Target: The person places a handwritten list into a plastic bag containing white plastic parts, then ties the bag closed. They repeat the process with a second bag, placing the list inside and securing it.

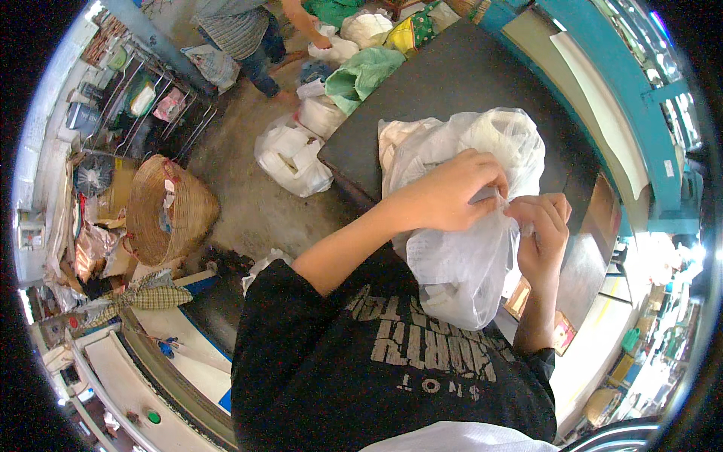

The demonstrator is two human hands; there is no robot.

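Note:
A translucent white plastic bag (461, 271) bulges with pale contents that I cannot make out. It rests on the dark tabletop (444, 75) and its loose lower part hangs over the edge against my black shirt. My left hand (468, 194) reaches across the bag, fingers bent and closed on the gathered plastic at its neck. Close beside it, my right hand (544, 224) pinches the same twisted plastic between thumb and fingers. The fingertips of the two hands almost meet, so the exact shape of the gathered neck is partly hidden.
Filled white bags (294, 158) and a green sack (363, 79) lie on the floor beyond the table's left corner. Another person (245, 38) bends over bags there. At left stand a tall wicker basket (173, 215) and a wire rack (143, 105). Teal framing (625, 98) borders the right.

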